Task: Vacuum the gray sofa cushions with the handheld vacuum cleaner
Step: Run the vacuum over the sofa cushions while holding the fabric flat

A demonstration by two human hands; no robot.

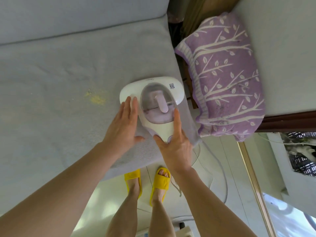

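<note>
White handheld vacuum cleaner (153, 98): at gray sofa cushion's (59, 82) right edge; straight fingers of left hand (123, 127) and right hand (174, 142) flank it; yellow crumbs (96, 98) leftward; purple patterned pillow (225, 76) rightward.

Readable text: none.

Vacuum (152, 100), white body: a small square code label (172, 86) is sitting on the top face near the far right corner, its pattern too fine to read. A faint line of small lettering (150, 79) is showing along the far edge of the same face, too small and blurred to make out.

Nothing else in view is carrying any legible words, numbers, brands or signs.
</note>
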